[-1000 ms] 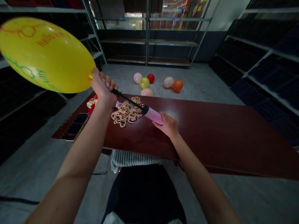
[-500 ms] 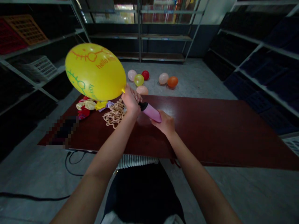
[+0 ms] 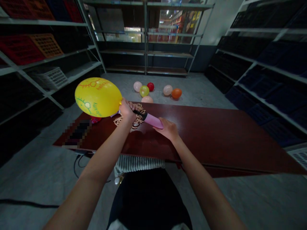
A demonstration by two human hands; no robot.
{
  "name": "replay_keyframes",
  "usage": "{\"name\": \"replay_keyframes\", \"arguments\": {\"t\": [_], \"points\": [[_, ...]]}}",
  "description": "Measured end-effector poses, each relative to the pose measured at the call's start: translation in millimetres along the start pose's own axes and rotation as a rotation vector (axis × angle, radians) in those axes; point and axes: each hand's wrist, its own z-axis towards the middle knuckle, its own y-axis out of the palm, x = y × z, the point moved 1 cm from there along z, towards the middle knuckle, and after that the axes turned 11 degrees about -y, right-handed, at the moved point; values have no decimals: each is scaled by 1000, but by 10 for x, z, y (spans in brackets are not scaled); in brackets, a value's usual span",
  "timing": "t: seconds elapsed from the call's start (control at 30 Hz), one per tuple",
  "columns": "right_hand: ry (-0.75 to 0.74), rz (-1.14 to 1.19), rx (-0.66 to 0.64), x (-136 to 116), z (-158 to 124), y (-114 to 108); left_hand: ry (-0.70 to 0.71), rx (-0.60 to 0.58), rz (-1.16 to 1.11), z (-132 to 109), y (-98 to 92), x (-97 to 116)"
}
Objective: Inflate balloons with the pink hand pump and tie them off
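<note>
A big inflated yellow balloon [image 3: 99,97] with "hello kitty" print hangs to the left, its neck pinched in my left hand [image 3: 127,111]. That hand's fingers also wrap the black front end of a pink hand balloon pump [image 3: 153,120], hiding the nozzle. My right hand [image 3: 169,128] is closed around the pump's pink rear part. Behind and below my left hand, a tangle of beige cord-like strands [image 3: 139,118] lies on the dark red table [image 3: 206,137]. A red uninflated balloon [image 3: 96,119] peeks out under the yellow one.
Several inflated balloons, among them an orange balloon [image 3: 176,93] and a red balloon [image 3: 150,86], rest on the floor beyond the table. A blurred-out dark object [image 3: 78,132] lies at the table's left. Shelves with crates [image 3: 46,44] flank both sides.
My view has tilted upward. The left hand and balloon have shifted away from the right hand, and more of the pump's black part shows between the hands. Both grips stay closed.
</note>
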Motion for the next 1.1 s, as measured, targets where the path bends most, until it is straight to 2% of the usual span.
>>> {"name": "replay_keyframes", "arguments": {"t": [0.1,0.27,0.4,0.5,0.63,0.77,0.97,1.03,1.1], "points": [[-40,-12,19,5,-7,8,97,2,-47,-2,-56,211],[-91,-23,41,-3,-8,19,113,36,-36,32,-93,633],[-72,-8,70,-4,-7,25,124,13,4,27,71,936],[-33,4,123,19,-8,22,168,-44,54,0,293,982],[54,-10,199,80,-14,7,247,-95,107,-27,569,753],[103,7,205,120,-24,6,243,-135,140,-28,714,320],[167,35,167,146,-53,22,131,-96,142,-129,675,-372],[170,40,147,153,-57,28,101,-64,126,-165,628,-476],[159,42,131,154,-53,33,99,-61,103,-183,576,-490]]}}
